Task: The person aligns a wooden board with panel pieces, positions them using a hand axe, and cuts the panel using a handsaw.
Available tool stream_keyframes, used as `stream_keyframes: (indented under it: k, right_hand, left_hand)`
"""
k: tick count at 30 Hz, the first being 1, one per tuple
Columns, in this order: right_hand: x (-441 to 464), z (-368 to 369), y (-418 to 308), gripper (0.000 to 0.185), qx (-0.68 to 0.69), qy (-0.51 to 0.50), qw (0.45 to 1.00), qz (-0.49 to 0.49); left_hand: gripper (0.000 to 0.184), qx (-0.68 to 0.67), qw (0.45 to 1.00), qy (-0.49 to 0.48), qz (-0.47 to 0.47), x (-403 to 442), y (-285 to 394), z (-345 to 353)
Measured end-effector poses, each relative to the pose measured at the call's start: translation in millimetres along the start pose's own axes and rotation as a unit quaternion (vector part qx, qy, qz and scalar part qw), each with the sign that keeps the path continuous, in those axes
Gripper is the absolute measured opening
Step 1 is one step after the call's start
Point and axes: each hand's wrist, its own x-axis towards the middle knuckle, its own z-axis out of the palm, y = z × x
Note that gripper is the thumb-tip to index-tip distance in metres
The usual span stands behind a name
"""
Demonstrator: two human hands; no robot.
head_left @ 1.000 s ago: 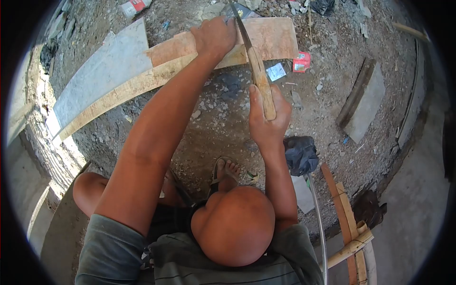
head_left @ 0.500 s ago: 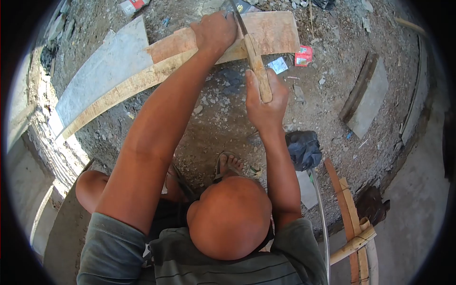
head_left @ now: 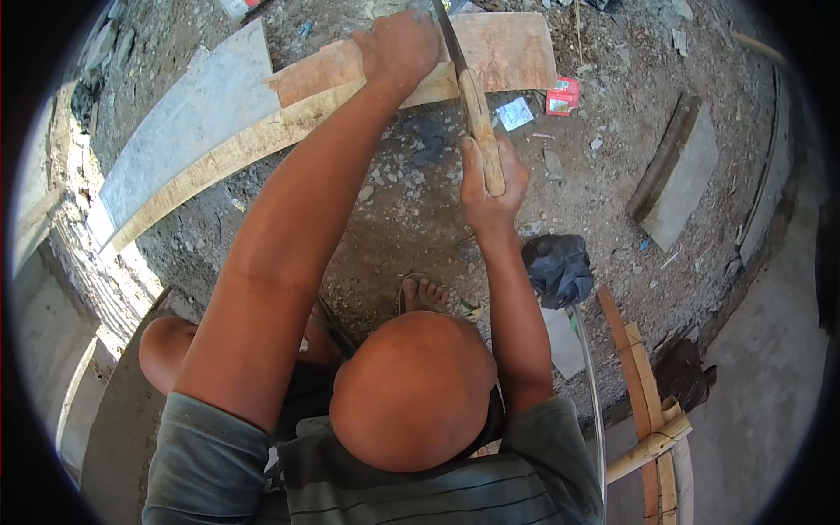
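A long curved board (head_left: 512, 48), pale orange at one end with a yellowish lower edge, lies across the ground in front of me. My left hand (head_left: 398, 45) is closed on its upper part, fingers curled, left of a narrow dark blade (head_left: 448, 33). This blade crosses the board at a slant and looks like a saw, though its teeth cannot be made out. My right hand (head_left: 495, 184) wraps round its wooden handle (head_left: 479, 114), thumb lying along it. A grey sheet (head_left: 188, 114) joins the board's left end.
Red packet (head_left: 563, 96) and pale card (head_left: 514, 114) lie just right of the handle. A grey panel with a dark edge (head_left: 678, 171) lies further right. Near my right arm are a black plastic bag (head_left: 557, 267), a metal rod (head_left: 593, 385) and tied wooden strips (head_left: 643, 385). Rubble covers the ground.
My right hand has drawn the saw back slightly toward me, along its length. My left hand keeps its hold on the board. The view has shifted slightly.
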Motion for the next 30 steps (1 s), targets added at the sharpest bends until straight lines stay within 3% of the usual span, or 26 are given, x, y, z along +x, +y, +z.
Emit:
stream_keyframes:
  k: [5, 10, 12, 16, 18, 20, 21, 26, 29, 30]
  right_hand:
    - [-106.6, -65.5, 6.6, 0.015, -0.086, -0.024, 0.994, -0.066]
    - [-51.5, -27.0, 24.5, 0.019, -0.055, -0.003, 0.998, -0.029]
    - [-21.9, -1.9, 42.5, 0.022, -0.019, 0.016, 0.997, -0.07]
    - [-66.1, -23.3, 40.7, 0.019, -0.059, 0.007, 0.996, -0.068]
    - [-113.1, -52.2, 31.2, 0.018, -0.083, 0.003, 0.994, -0.078]
    - [-121.4, -57.9, 34.6, 0.017, -0.077, 0.006, 0.994, -0.075]
    - [-118.5, -57.3, 38.7, 0.013, -0.084, -0.006, 0.994, -0.068]
    - [-22.8, -7.5, 40.4, 0.021, 0.022, 0.007, 0.999, -0.049]
    - [-47.4, -19.5, 32.4, 0.022, 0.013, 0.001, 0.999, -0.038]
    - [-76.4, -36.7, 35.5, 0.014, -0.035, -0.009, 0.997, -0.063]
  left_hand:
    - [0.049, 0.03, 0.999, 0.0, -0.023, 6.6, 1.8, 4.1]
    - [0.049, 0.045, 0.999, -0.012, -0.009, 7.7, 0.1, 5.2]
    - [0.043, -0.003, 0.999, -0.037, -0.011, 10.3, -2.9, 5.3]
    - [0.045, -0.058, 0.997, 0.045, 0.001, 1.9, 3.5, 1.9]
    - [0.043, 0.034, 0.997, -0.067, -0.009, 3.9, 7.0, -7.2]
    - [0.046, 0.04, 0.999, -0.021, -0.007, 5.5, -1.4, 6.1]
    - [0.049, 0.034, 0.999, 0.021, -0.002, 4.9, -3.3, 11.7]
    - [0.047, 0.023, 1.0, 0.008, -0.002, 4.3, 0.2, 5.4]
    - [0.048, 0.024, 1.0, -0.004, -0.004, -1.2, 2.1, 7.4]
    - [0.048, 0.022, 1.0, -0.002, -0.007, 3.0, 4.1, 2.9]
